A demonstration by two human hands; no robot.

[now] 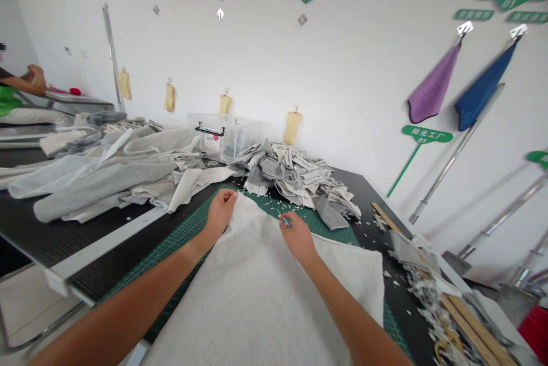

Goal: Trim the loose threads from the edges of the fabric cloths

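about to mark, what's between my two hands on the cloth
In the head view, only bare white cloth lies between the left hand, resting on its far edge, and the right hand, whose fingers pinch a blue tool.

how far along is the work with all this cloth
Looks partway. Done: a pile of cut pieces beyond the mat. In hand: a white cloth lies on it, left hand on its far edge, right hand holding a blue tool. Left: the grey heap seems uncut.
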